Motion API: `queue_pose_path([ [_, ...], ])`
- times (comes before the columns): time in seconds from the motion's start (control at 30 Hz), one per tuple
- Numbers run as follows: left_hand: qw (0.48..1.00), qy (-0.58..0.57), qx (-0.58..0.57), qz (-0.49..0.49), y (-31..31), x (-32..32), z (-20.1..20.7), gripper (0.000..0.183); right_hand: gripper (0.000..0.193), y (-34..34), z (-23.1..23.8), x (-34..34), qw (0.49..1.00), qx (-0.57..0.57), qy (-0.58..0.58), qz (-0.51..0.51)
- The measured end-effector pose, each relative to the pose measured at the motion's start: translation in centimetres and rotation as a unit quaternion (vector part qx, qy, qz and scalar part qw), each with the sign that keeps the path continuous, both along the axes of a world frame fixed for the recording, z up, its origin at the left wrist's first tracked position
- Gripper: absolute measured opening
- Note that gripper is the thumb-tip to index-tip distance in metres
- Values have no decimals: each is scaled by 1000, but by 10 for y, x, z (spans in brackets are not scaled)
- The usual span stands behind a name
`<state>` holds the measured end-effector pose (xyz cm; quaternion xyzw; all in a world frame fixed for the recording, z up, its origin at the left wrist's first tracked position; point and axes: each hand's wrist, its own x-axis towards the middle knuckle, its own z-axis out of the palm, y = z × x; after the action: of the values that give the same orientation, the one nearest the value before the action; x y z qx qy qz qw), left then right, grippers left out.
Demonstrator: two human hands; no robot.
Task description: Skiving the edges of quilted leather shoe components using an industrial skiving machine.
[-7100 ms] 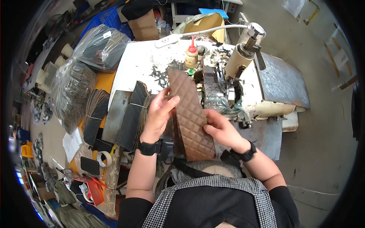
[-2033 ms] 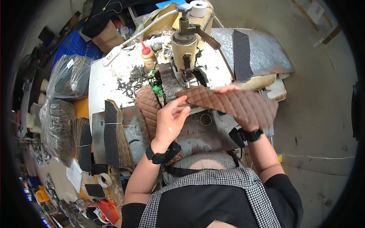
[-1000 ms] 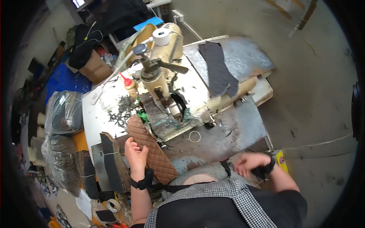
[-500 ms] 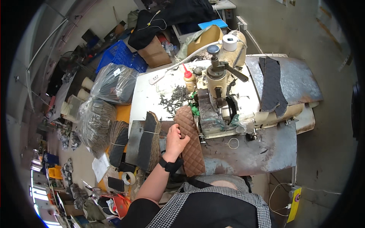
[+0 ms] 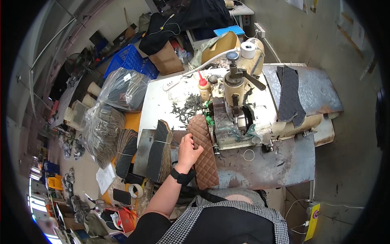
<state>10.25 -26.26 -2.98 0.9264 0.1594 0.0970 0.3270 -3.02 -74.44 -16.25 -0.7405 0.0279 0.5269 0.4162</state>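
Lengthwise, brown quilted panel [image 5: 206, 159], long axis pointing away, slightly left

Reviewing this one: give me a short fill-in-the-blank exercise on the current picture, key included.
1. The hand in view is the person's ____ one.
2. It is at a quilted piece coloured ____.
3. The bottle has a nozzle coloured ____.
4. In the picture, the loose dark pieces lie to the ____ of the machine.

Missing words: left; brown; red; right.
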Motion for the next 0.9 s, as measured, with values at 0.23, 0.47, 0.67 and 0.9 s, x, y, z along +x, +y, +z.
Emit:
queue_pose_path([
  [0.23, 998, -41, -40, 8, -2, -1, -4, 48, 35, -3, 31, -10, 999, -29, -8, -31],
  [0.47, 998, -55, -34, -4, 5, -7, 3, 38, 37, -13, 74, -19, 997, -51, -59, 23],
  [0.67, 948, -74, -303, -69, 4, -1, 33, 12, 34, 49, 213, 73, 974, 27, -206, 88],
  [0.9, 852, -47, -513, -94, -11, -11, 63, 11, 30, 184, 236, 158, 742, 106, -660, 61],
])
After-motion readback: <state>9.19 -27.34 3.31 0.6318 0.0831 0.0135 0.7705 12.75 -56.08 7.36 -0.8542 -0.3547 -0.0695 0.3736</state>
